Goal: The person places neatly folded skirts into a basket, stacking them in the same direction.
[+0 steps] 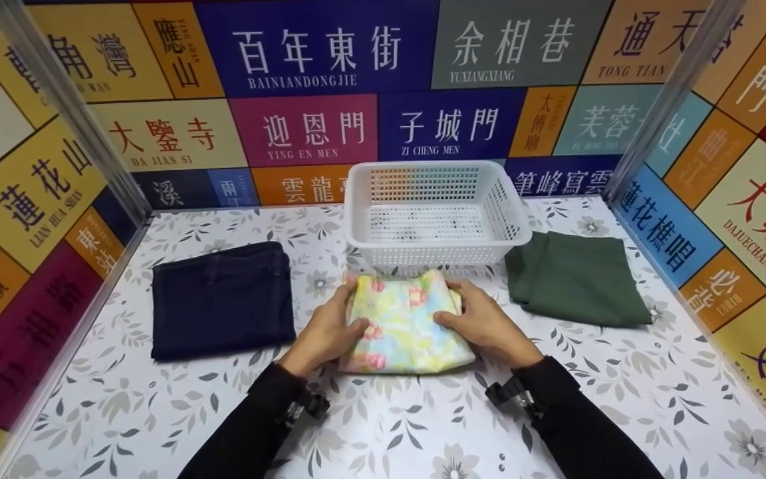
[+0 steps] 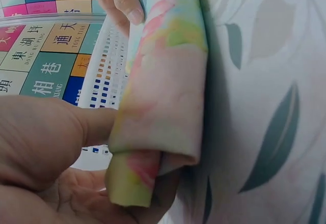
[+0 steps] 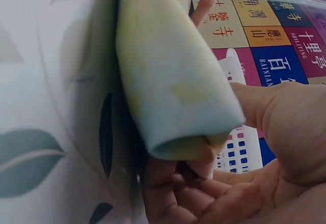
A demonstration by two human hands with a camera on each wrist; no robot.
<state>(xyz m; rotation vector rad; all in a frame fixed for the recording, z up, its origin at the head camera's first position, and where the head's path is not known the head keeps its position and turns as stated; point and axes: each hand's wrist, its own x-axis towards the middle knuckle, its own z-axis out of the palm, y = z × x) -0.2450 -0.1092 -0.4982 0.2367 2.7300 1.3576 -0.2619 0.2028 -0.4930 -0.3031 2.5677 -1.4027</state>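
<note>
A folded floral cloth (image 1: 409, 326) in yellow, pink and pale blue is held between both hands, in front of the white basket. My left hand (image 1: 333, 329) grips its left side, thumb on top and fingers underneath. On the opposite side my right hand (image 1: 486, 322) grips it the same way. In the left wrist view the folded layers of the cloth (image 2: 163, 96) show at the edge beside the left hand (image 2: 46, 147). The right wrist view shows a rolled, open fold of the cloth (image 3: 173, 76) above the fingers of the right hand (image 3: 244, 173).
A white perforated plastic basket (image 1: 436, 254) stands behind the cloth. Folded navy fabric (image 1: 223, 303) lies to the left, and folded dark green fabric (image 1: 576, 279) lies to the right, against the basket's side. Walls with printed signs (image 1: 316, 46) enclose the leaf-patterned table (image 1: 383, 432).
</note>
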